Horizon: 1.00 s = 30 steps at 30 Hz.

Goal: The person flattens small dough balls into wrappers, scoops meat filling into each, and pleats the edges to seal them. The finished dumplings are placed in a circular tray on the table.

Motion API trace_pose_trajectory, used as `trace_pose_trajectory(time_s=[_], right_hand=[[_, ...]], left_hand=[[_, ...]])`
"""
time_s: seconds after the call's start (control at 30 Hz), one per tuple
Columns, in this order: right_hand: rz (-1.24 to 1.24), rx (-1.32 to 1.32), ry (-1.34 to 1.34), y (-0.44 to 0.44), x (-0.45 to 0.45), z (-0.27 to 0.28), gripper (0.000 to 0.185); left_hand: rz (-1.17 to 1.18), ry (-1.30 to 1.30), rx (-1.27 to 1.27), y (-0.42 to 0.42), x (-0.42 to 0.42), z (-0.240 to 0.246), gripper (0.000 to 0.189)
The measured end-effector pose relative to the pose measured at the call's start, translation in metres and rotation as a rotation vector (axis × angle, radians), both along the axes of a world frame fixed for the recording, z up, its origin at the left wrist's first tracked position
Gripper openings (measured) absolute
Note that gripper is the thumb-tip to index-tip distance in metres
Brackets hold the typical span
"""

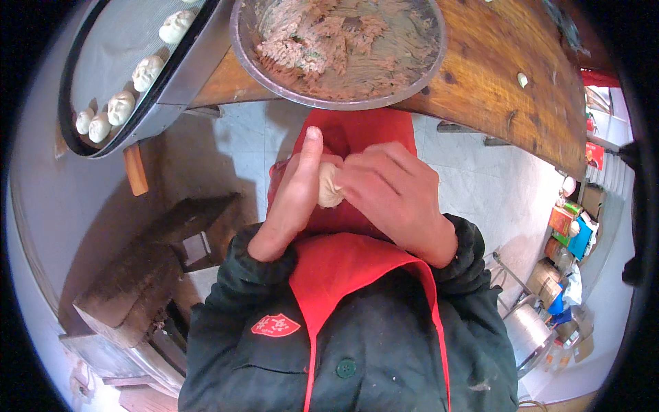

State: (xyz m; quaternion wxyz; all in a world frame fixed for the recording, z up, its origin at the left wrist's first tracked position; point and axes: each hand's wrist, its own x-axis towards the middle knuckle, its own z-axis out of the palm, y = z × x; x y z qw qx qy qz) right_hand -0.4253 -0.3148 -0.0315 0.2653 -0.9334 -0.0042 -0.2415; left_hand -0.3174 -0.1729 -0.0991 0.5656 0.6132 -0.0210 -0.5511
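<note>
A pale dough bun [329, 186] with twisted pleats lies between my hands, over the red apron. My left hand [301, 183] cups it from the left, thumb pointing up. The fingertips of my right hand [394, 190] pinch the pleated dough from the right; its fingers look slightly blurred. Just beyond my hands, a large metal bowl [337, 105] holds minced filling with green bits [329, 44], spread up its sides. At the upper left, several pleated buns [148, 73] sit in a row on the mesh liner of a round steamer tray [172, 77].
The wooden table [494, 87] runs across the top, with a small dough scrap [522, 80] on it. A brown box-like piece of furniture [128, 293] stands at the lower left. Boxes [560, 220], bags and a metal pot [527, 329] are along the right side.
</note>
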Motion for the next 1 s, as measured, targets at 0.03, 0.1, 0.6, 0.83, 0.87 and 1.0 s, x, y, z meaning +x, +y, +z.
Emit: trace_pose_trajectory(time_s=[0.03,0.1,0.6,0.83,0.87,1.0], right_hand=[[0.011,0.0,0.034,-0.001,0.001,-0.001,0.024],[0.031,-0.002,0.102,-0.003,0.002,-0.002,0.025],[0.083,0.161,0.089,-0.001,0.003,0.01,0.014],[-0.196,0.431,0.06,-0.02,-0.016,-0.005,0.011],[-0.25,0.392,0.05,-0.03,-0.019,-0.012,0.009],[-0.549,0.493,0.027,-0.089,-0.037,-0.047,0.007]], left_hand=[[-0.002,0.025,0.0,-0.001,0.0,0.0,0.09],[-0.017,0.025,0.036,0.0,0.001,-0.003,0.093],[-0.099,0.058,-0.041,-0.004,0.015,-0.005,0.093],[-0.052,0.146,-0.261,0.009,0.02,0.007,0.087],[-0.023,0.121,-0.267,0.01,0.02,0.013,0.086],[0.037,-0.012,-0.508,0.039,0.037,0.004,0.067]])
